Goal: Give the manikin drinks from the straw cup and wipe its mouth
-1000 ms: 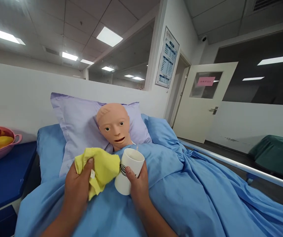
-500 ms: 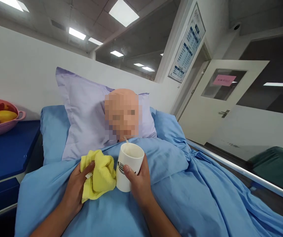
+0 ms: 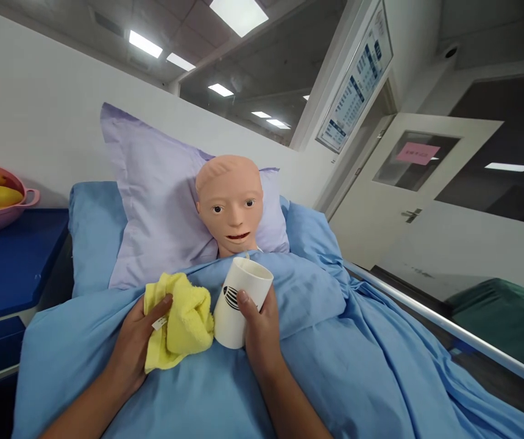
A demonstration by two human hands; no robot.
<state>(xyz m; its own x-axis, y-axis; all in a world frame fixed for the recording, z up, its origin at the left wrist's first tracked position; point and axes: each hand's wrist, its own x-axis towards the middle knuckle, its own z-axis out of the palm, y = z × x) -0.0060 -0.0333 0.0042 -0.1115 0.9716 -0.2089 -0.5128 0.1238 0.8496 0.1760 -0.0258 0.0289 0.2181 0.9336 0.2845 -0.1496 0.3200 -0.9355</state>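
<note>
My left hand (image 3: 139, 341) is closed on a bunched yellow towel (image 3: 182, 323), its thumb on top beside a small white tag. In my right hand (image 3: 262, 329) is a white cup (image 3: 232, 317) with a black striped print, tilted with its rim leaning right. What looks like a straw tip (image 3: 247, 256) shows at the cup's far rim; the rest is hidden. Towel and cup are side by side, about touching, above the blue quilt (image 3: 317, 360). Beyond the cup, a mannequin head (image 3: 231, 189) rests against a lilac pillow (image 3: 152, 207), the quilt drawn up to its neck.
On the left, a pink basket (image 3: 10, 221) with yellow and red fruit stands on a blue bedside cabinet (image 3: 10, 268). A metal bed rail (image 3: 431, 317) runs along the right side. Farther back are a door (image 3: 381, 225) and a green covered shape (image 3: 499, 323).
My right hand has tipped the cup, its rim now leaning right. The straw, earlier sticking up toward the mannequin's mouth, now barely shows. The towel stays in my left hand; the view has shifted slightly.
</note>
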